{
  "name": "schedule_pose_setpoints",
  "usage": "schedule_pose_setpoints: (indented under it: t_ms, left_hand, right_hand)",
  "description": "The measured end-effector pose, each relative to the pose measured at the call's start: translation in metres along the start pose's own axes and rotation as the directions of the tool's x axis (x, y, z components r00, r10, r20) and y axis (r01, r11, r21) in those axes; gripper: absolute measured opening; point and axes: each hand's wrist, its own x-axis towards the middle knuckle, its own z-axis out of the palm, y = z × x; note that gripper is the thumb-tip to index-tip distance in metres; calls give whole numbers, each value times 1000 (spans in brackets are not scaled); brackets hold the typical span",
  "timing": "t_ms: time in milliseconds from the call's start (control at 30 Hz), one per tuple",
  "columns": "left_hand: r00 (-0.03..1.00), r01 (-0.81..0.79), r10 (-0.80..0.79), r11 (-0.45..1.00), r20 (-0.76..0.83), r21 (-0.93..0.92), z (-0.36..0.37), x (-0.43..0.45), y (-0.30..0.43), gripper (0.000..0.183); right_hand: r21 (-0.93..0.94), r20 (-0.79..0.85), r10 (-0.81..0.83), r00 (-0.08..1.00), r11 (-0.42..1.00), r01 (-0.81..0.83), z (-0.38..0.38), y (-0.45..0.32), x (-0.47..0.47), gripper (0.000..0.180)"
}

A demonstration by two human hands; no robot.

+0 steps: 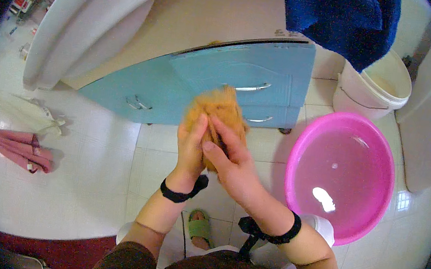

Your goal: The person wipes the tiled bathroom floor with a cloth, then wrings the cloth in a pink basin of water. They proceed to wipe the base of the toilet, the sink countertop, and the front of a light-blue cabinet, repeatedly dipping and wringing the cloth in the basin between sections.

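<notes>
An orange-brown cloth (pixel 221 103) is bunched between my two hands, in front of the blue cabinet (pixel 214 70) and above the tiled floor. My left hand (pixel 194 144) grips it from the left side. From the right, my right hand (pixel 230 148) presses on it, with thumb and fingers bent over the folds. The cloth's lower part is partly hidden by my hands, and its edge looks blurred. To the right of my hands, a pink plastic basin (pixel 293 163) stands on the floor with cloudy water in it.
A white bucket (pixel 363 95) stands behind the basin, below a hanging blue towel (pixel 343 25). The white washbasin (pixel 93 21) curves overhead at upper left. A pink cloth (pixel 18 148) and a pale cloth (pixel 28 113) hang by the left wall. A green slipper (pixel 199 228) is below my hands.
</notes>
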Motion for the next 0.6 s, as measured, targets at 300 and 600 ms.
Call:
schedule_pose_setpoints:
  t_ms: [300,600]
  left_hand:
    - [419,-550,502,-524,757,651,2,124,-14,60]
    - [497,-635,256,-544,829,548,-45,113,-45,56]
  right_hand:
    - [61,-119,-84,989,994,91,-12,-39,1,29]
    - [104,-67,11,998,995,-4,-23,-56,-8,25]
